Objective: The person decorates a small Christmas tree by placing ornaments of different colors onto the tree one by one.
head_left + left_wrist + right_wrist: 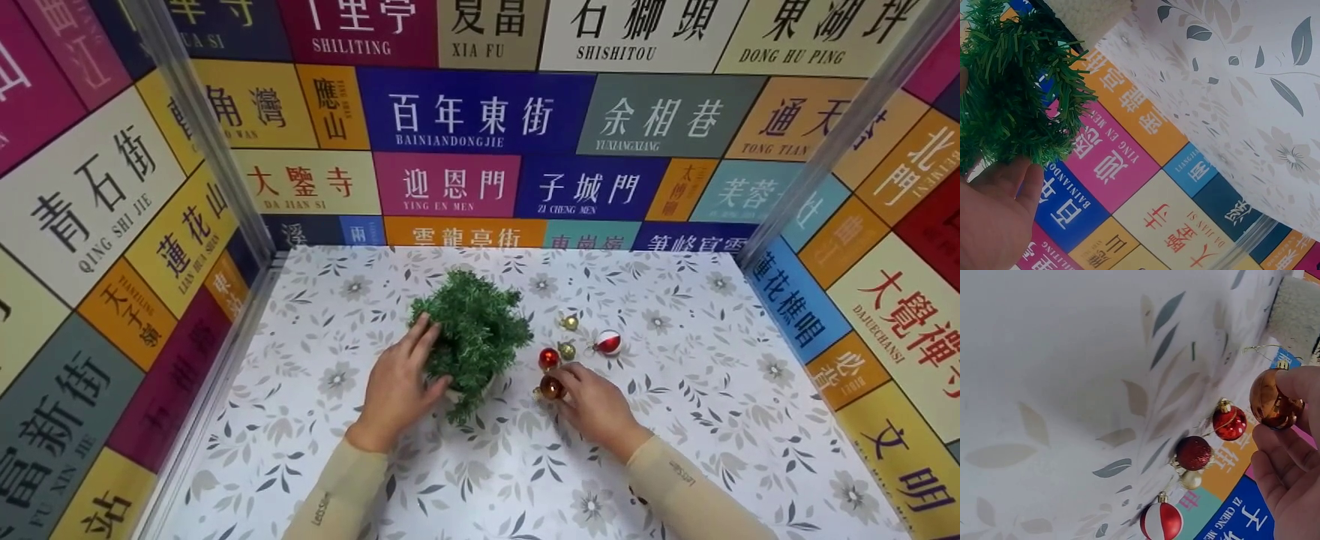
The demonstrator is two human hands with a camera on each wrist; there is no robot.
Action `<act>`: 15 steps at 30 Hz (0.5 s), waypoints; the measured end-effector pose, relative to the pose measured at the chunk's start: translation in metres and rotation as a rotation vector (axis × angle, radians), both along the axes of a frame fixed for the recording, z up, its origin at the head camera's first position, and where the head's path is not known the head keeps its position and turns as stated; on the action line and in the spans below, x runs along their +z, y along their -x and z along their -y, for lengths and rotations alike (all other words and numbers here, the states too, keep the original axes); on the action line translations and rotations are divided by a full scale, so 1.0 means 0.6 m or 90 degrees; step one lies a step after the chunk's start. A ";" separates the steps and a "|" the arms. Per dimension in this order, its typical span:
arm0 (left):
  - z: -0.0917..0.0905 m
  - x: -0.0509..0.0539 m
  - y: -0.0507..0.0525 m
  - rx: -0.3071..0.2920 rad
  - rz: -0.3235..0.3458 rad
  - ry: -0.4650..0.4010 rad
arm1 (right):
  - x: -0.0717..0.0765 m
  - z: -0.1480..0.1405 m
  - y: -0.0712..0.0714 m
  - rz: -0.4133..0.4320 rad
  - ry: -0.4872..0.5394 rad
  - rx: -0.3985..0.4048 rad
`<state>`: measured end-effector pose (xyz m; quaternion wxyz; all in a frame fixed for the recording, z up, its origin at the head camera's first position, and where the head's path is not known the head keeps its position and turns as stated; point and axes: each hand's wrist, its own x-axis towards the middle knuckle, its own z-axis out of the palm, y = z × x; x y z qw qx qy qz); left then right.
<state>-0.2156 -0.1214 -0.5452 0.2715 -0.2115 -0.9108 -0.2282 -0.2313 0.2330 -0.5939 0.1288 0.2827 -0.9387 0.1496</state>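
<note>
Left hand [401,382], fingers loosely extended and thumb apart, is resting against the left side of a bushy green artificial tree [474,322] with plastic needles; no firm grip is showing. Its cream, fleecy base [1092,19] is sitting on a white tabletop [300,465] printed with grey flowers. If only that light touch is steadying the tree, a sideways push could be tipping it.

Right of the tree, the right hand [596,409] is pinching a shiny copper-coloured ball [1268,399] between thumb and curled fingers. Its smooth, round surface could be slipping from a loosening pinch, and its thin gold thread loop [1264,347] could be catching on needles.

Just beyond the fingertips, a glossy red ball [549,358] is lying close enough for a knuckle to be knocking it. Farther right, a small gold ball [571,322] and a red-and-white ball [608,342] are lying loose; a bump could be rolling them away.
</note>
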 end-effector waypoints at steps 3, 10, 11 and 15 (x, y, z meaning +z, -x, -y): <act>0.000 0.003 -0.003 -0.002 0.005 0.001 | 0.010 0.000 -0.008 -0.013 0.019 0.005; -0.001 0.005 -0.005 0.000 0.004 0.007 | 0.027 0.000 -0.026 -0.046 0.090 0.037; -0.002 0.005 -0.005 0.002 0.003 0.008 | 0.030 0.001 -0.029 -0.048 0.103 0.043; -0.004 0.006 -0.005 0.006 0.002 0.012 | 0.043 0.007 -0.040 -0.044 0.164 0.069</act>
